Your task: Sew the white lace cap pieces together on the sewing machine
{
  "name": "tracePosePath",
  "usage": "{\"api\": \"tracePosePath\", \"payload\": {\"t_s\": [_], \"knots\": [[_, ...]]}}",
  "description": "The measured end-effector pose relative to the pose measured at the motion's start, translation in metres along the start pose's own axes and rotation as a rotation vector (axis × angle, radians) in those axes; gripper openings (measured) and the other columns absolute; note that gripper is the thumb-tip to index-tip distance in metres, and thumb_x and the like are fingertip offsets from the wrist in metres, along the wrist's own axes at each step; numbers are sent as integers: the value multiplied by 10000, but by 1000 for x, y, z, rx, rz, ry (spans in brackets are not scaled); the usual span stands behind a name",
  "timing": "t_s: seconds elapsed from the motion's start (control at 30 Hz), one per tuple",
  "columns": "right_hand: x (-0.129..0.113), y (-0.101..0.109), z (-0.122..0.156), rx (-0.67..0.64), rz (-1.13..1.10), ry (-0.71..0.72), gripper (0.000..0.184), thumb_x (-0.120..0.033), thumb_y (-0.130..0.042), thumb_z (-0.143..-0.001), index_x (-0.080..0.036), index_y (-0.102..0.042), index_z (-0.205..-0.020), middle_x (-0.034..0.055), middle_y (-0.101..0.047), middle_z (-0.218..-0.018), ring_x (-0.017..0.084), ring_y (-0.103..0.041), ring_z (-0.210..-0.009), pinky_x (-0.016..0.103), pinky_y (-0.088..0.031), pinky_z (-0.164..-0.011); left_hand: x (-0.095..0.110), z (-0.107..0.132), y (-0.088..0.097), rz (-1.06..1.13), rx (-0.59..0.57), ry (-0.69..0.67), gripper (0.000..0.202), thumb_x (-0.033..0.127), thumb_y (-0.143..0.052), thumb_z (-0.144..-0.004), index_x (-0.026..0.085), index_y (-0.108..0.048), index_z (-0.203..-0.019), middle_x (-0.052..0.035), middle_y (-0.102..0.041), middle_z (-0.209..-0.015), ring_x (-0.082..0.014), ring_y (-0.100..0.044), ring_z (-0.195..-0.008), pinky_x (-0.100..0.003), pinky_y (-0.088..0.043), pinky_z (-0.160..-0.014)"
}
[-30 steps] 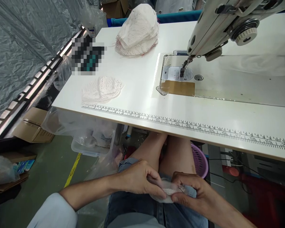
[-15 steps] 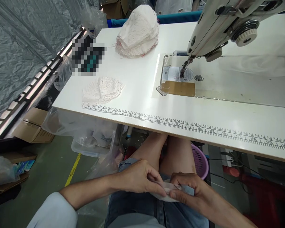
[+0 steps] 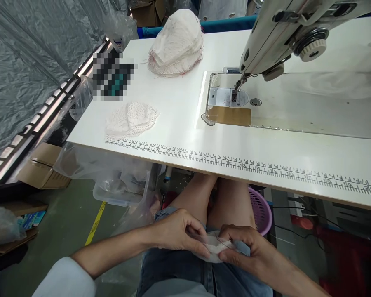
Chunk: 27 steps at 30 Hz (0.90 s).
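Observation:
Over my lap, a small piece of thin white fabric (image 3: 215, 244) is stretched between my two hands. My left hand (image 3: 185, 233) pinches its left side between thumb and fingers. Its right side is gripped by my right hand (image 3: 243, 245), thumb pressed against the bent fingers. Part of the cloth is hidden behind the fingers. On the table above lies a white eyelet-lace fabric piece (image 3: 132, 119), flat near the left front edge. Farther back sits a stack of white fabric pieces (image 3: 177, 43) with frayed, reddish-threaded edges.
A sewing machine (image 3: 266, 49) stands at the right of the white table (image 3: 173, 99), its needle over the metal plate. A printed ruler (image 3: 204, 159) runs along the front edge. Below are a purple basket (image 3: 261, 208), a clear plastic bin (image 3: 120, 189) and a cardboard box (image 3: 45, 165).
My left hand has shifted slightly left, and the gap between my hands has widened a little, showing more of the fabric. The view has moved slightly.

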State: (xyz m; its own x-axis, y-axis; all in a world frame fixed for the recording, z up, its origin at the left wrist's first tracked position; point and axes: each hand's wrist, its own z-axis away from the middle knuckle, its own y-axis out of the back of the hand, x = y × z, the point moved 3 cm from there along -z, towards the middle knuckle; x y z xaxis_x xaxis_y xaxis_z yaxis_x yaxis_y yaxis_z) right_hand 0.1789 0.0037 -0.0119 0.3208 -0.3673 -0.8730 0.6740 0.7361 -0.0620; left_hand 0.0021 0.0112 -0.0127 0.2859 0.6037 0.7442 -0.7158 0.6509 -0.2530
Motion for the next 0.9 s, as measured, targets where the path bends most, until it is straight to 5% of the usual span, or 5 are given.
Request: {"api": "tracePosePath", "payload": {"t_s": [0.3,0.43,0.9], "knots": [[8,6,9,153,214,-20,300,-488,-624,-760,-208,-610,-868,5,-592,-798,173,-533,-763,231,-402,-650,5,-4,-3,-101,78,-55,259,343,-718,-668,109,-717,-779,-22,-653,-681,-113,-564,-619,-167,-404,-568],[13,6,13,199,272,-7,269,-476,-557,-815,-211,-594,-785,-2,-573,-761,165,-537,-730,225,-403,-617,5,-2,-2,-179,117,-81,258,354,-708,-673,103,-706,-730,-18,-637,-646,-113,-557,-606,-163,-384,-537],[9,1,9,147,117,47,279,-446,-527,-847,-200,-590,-730,5,-589,-729,159,-545,-699,235,-415,-620,5,-2,-6,-226,124,-76,264,365,-730,-652,107,-691,-692,33,-559,-566,-54,-445,-529,-139,-291,-467]]}}
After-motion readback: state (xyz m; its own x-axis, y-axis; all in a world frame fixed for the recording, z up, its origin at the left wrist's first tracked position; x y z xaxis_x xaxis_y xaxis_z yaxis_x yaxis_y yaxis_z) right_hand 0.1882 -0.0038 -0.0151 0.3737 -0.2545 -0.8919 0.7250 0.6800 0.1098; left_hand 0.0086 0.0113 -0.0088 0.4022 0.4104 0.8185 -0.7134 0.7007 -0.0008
